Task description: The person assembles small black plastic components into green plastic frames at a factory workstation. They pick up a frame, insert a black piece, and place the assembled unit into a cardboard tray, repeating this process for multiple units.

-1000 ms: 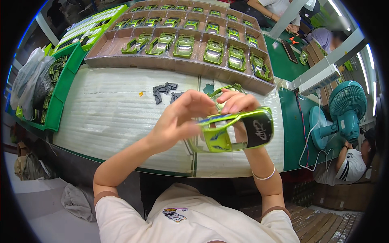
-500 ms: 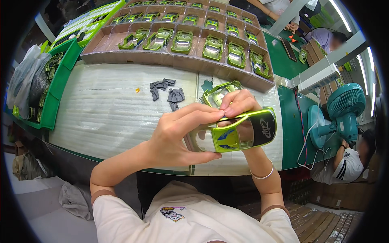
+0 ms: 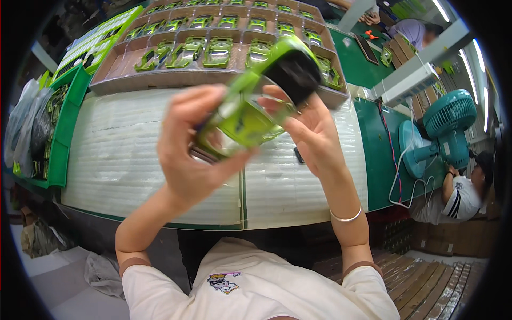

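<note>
A bright green toy car body shell [image 3: 242, 120] with a black roof is raised above the table, tilted up to the right and smeared by motion. My left hand [image 3: 186, 144] grips its lower left end, thumb below and fingers above. Against its right side is my right hand [image 3: 316, 133], its fingers reaching into the window opening and its thumb at the edge. The black roof hides part of those fingers. Below the right hand, a small dark piece [image 3: 299, 155] lies on the white foam sheet [image 3: 133, 154].
A divided cardboard tray [image 3: 160, 82] of green car shells stands across the back. At the left are a green bin [image 3: 72, 128] and plastic bags [image 3: 29, 122]. A teal fan [image 3: 450, 128] with a white cord stands right. Other people sit beyond the bench.
The shell has gone up and left, turning from nearly level to steeply tilted. Both hands have moved with it. The shell and hands now cover the grey pieces seen on the foam before.
</note>
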{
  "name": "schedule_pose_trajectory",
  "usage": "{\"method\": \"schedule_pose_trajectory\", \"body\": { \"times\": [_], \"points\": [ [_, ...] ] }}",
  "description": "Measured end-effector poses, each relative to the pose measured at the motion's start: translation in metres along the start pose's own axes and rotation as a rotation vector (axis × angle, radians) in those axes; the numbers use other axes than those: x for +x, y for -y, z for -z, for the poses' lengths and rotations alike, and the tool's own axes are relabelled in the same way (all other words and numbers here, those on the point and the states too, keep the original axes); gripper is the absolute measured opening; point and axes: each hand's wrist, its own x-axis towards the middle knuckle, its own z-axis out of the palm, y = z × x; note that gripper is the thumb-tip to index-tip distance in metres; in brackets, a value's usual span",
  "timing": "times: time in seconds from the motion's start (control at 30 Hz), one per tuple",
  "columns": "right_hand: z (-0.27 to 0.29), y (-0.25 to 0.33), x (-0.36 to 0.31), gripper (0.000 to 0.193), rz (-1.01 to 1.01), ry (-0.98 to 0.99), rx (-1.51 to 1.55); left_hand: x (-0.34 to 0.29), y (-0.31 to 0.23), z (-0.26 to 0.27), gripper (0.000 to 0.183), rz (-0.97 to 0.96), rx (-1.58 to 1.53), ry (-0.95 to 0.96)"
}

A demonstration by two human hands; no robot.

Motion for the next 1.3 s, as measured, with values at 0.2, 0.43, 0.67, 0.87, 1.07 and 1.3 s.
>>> {"method": "schedule_pose_trajectory", "body": {
  "times": [0.2, 0.43, 0.67, 0.87, 1.07, 1.3],
  "points": [
    [0.002, 0.001, -0.004, 0.052, 0.074, -0.043, 0.152, 0.026, 0.029, -0.026, 0.055, -0.632, 0.712, 0.133],
    [0.045, 0.026, 0.004, 0.032, 0.279, -0.463, 0.221, 0.013, 0.011, -0.074, 0.021, -0.583, 0.487, 0.410],
    [0.048, 0.023, 0.005, 0.037, 0.313, -0.551, 0.074, -0.030, 0.013, -0.102, 0.014, -0.249, 0.494, 0.759],
    [0.030, 0.018, 0.007, 0.063, 0.333, -0.350, -0.036, -0.018, -0.002, -0.045, 0.013, 0.010, 0.119, 0.607],
    [0.016, -0.001, 0.010, 0.074, 0.450, 0.209, -0.107, 0.018, -0.008, 0.001, 0.017, -0.142, 0.112, -0.006],
    [-0.018, -0.011, -0.011, 0.070, -0.038, 0.022, -0.139, 0.012, 0.015, 0.002, 0.019, -0.348, 0.387, 0.009]
  ]
}}
